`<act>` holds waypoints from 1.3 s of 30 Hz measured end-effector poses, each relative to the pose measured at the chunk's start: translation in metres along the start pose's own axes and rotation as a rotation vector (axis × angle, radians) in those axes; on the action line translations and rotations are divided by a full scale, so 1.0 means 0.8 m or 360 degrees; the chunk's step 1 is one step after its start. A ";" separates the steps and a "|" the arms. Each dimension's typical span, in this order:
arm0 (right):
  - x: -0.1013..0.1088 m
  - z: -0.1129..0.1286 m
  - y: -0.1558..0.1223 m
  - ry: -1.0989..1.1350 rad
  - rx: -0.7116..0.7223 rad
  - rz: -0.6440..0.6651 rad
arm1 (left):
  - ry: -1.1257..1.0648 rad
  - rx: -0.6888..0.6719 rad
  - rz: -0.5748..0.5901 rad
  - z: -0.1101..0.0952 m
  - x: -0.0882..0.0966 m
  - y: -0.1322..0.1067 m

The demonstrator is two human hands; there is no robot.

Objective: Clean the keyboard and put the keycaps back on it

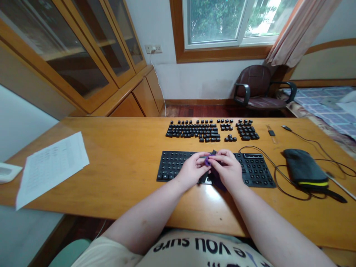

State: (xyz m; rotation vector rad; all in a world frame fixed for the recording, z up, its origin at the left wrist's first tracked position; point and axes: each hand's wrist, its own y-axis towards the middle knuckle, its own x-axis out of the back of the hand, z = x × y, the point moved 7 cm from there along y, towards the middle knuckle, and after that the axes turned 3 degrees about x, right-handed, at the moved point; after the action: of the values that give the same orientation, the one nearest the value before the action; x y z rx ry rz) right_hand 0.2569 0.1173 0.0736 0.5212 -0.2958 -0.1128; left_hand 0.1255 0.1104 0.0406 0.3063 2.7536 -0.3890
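Observation:
Over the middle of a black keyboard [172, 163] with its keycaps off, my two hands meet. My left hand [193, 167] is closed, its fingertips pinching a purple cloth [207, 161]. From the other side my right hand [229, 168] is closed on the same cloth, part of which hangs below the fingers. A small dark piece, perhaps a keycap, pokes up between the fingertips; most of it is hidden. Behind the keyboard, loose black keycaps [191, 130] lie in keyboard order on the wooden desk [125, 167].
To the right lie a grey pouch [304, 170] with a yellow zip edge, looped black cable [278, 178] and a small wire tool with a black handle [271, 132]. Papers [54, 167] rest at the left. Beyond the desk stands a chair [256, 87].

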 end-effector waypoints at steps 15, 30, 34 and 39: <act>0.006 -0.031 0.003 0.0280 -0.0543 -0.0121 | 0.0005 0.0094 0.0013 0.013 -0.002 0.001; -0.033 -0.055 -0.020 0.1396 -0.1483 0.0287 | -0.0529 0.0362 0.0247 0.017 -0.014 -0.007; -0.015 -0.055 -0.009 0.1043 -0.1081 -0.0029 | -0.0646 0.0361 0.0288 0.021 -0.016 -0.005; 0.006 -0.034 -0.003 0.0435 -0.0596 -0.0226 | -0.0703 0.0349 0.0171 0.029 -0.011 0.000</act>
State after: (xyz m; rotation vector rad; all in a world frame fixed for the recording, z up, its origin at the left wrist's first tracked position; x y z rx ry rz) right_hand 0.2698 0.1269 0.0510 0.1808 0.0320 -0.2275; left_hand 0.1403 0.1020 0.0228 0.3707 2.2571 -0.6466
